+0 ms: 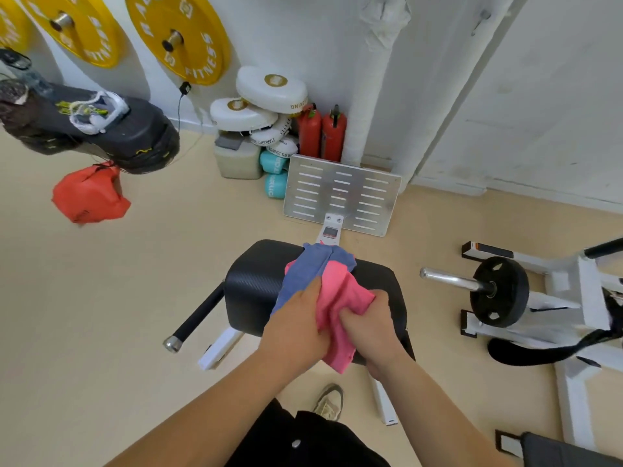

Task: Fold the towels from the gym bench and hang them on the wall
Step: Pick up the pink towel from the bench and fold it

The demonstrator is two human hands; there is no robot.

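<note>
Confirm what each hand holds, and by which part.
Both hold the pink towel over the gym bench: left hand grips its left edge, right hand grips its bunched right side.

Both hands over black bench pad (249, 291): left hand (296, 328) and right hand (371, 332) grip pink towel (340, 298); blue towel (308, 271) beneath, on pad.

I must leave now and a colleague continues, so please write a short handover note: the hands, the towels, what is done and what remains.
Left hand and right hand both grip the pink towel, which is bunched over the bench.
The blue towel lies crumpled on the bench, partly under the pink one.
Done: no towel is folded or hung yet.
Left: fold both towels, then hang them on the wall.
</note>
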